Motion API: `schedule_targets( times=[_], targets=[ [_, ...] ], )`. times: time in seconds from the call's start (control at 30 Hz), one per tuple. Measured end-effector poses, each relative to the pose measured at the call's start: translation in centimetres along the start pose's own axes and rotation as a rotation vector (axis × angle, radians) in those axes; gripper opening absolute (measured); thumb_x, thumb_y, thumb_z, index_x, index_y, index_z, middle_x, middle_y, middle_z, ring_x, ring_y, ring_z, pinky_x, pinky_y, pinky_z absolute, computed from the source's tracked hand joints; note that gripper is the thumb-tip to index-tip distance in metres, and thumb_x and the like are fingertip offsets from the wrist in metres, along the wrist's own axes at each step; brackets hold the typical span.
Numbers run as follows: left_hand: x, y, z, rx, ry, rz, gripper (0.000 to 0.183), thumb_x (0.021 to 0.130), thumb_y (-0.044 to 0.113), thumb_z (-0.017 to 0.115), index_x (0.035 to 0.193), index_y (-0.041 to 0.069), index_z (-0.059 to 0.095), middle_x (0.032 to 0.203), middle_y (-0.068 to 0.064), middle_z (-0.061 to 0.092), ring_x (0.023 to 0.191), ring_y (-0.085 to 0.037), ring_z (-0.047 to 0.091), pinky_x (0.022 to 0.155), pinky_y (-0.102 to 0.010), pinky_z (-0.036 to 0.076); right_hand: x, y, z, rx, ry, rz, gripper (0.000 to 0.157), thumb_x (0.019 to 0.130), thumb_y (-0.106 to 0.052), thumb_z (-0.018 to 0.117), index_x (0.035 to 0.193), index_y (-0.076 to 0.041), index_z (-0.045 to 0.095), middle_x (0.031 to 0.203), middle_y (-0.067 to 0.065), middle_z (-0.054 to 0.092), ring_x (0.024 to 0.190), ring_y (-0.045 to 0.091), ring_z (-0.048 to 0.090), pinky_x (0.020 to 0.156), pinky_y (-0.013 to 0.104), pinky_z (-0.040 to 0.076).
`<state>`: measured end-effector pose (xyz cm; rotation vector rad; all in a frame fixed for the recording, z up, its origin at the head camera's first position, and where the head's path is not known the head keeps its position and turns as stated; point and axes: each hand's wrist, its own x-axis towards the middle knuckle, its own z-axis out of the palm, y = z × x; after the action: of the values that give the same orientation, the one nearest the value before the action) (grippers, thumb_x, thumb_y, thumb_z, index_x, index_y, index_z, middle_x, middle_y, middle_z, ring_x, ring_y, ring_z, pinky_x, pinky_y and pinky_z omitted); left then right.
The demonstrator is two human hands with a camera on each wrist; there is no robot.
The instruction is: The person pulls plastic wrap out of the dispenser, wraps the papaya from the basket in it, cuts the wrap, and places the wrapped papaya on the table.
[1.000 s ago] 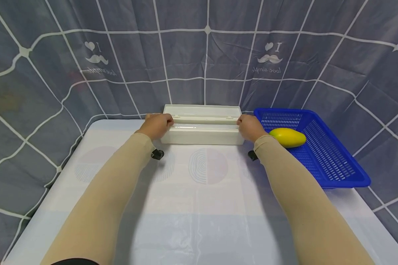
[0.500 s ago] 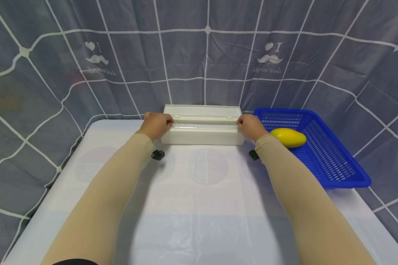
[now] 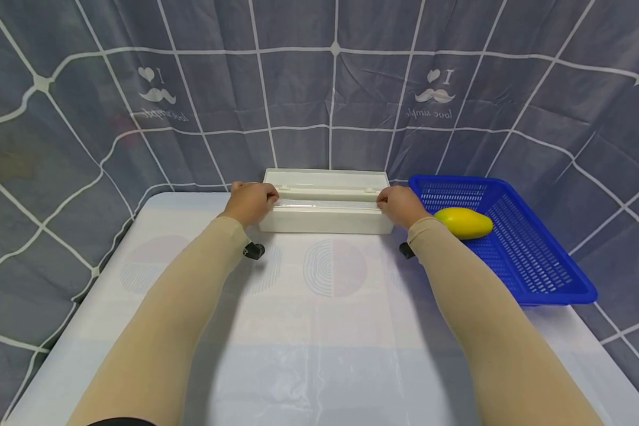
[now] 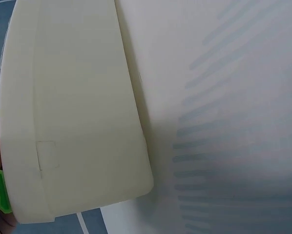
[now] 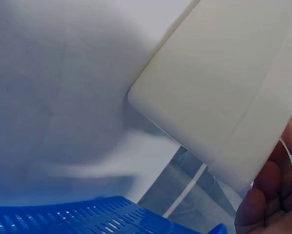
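Note:
A long white plastic-wrap dispenser box [image 3: 325, 223] lies at the far middle of the table, its lid [image 3: 325, 177] tipped back. Clear plastic wrap [image 3: 327, 204] shows as a shiny strip along the opening. At the box's left end, my left hand [image 3: 249, 203] pinches the wrap with curled fingers. My right hand [image 3: 403, 205] does likewise at the opposite end, its thumb and fingers [image 5: 265, 195] bunched beside the box corner in the right wrist view. A small green piece [image 4: 0, 191] shows by the left fingers in the left wrist view. The box hides most left fingertips.
Right of the box stands a blue plastic basket [image 3: 543, 290] with a yellow mango-shaped fruit [image 3: 463, 223] in it, close to my right forearm. A white patterned cloth [image 3: 319, 355] covers the table. Behind hangs a grey checked curtain [image 3: 293, 89].
My right hand has shifted slightly left, inward along the box opening. The left hand, box, basket and fruit stay nearly where they were.

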<state>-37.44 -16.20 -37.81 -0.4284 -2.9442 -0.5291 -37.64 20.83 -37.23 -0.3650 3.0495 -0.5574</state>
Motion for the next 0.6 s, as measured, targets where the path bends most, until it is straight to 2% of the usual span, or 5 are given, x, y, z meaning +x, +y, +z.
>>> schedule_targets(
  times=[0.1, 0.3, 0.43, 0.6],
  targets=[
    [0.0, -0.1, 0.1, -0.004, 0.004, -0.001, 0.022, 0.108, 0.025, 0.06, 0.115, 0.013, 0.077, 0.104, -0.005, 0.08, 0.108, -0.03, 0.071, 0.116, -0.054, 0.027, 0.0, 0.1, 0.1, -0.026, 0.043, -0.013, 0.024, 0.107, -0.014, 0.058, 0.116, 0.001, 0.075, 0.114, 0.019, 0.076, 0.107, 0.037, 0.068, 0.101, 0.051, 0.055],
    [0.0, 0.2, -0.2, 0.003, 0.039, 0.004, 0.022, 0.108, 0.025, 0.06, 0.115, 0.013, 0.077, 0.11, -0.005, 0.08, 0.108, -0.029, 0.073, 0.117, -0.055, 0.027, -0.2, 0.0, -0.5, -0.013, 0.103, -0.036, 0.022, 0.107, -0.013, 0.06, 0.11, 0.002, 0.076, 0.112, 0.02, 0.076, 0.107, 0.04, 0.068, 0.102, 0.052, 0.054],
    [-0.1, 0.4, -0.5, 0.01, 0.053, 0.009, 0.021, 0.108, 0.025, 0.061, 0.117, 0.013, 0.076, 0.115, -0.005, 0.079, 0.113, -0.029, 0.072, 0.119, -0.055, 0.026, -0.4, 0.1, -1.0, -0.008, 0.138, -0.049, 0.022, 0.105, -0.014, 0.063, 0.109, 0.002, 0.078, 0.114, 0.021, 0.076, 0.111, 0.041, 0.067, 0.106, 0.053, 0.051],
    [-0.4, 0.6, -0.9, 0.021, 0.067, 0.022, 0.021, 0.108, 0.024, 0.061, 0.117, 0.013, 0.076, 0.119, -0.006, 0.078, 0.116, -0.032, 0.069, 0.12, -0.056, 0.026, -0.8, 0.3, -1.5, 0.015, 0.139, -0.037, 0.024, 0.106, -0.014, 0.062, 0.112, 0.002, 0.078, 0.116, 0.023, 0.073, 0.113, 0.04, 0.064, 0.108, 0.054, 0.049]
  ],
)
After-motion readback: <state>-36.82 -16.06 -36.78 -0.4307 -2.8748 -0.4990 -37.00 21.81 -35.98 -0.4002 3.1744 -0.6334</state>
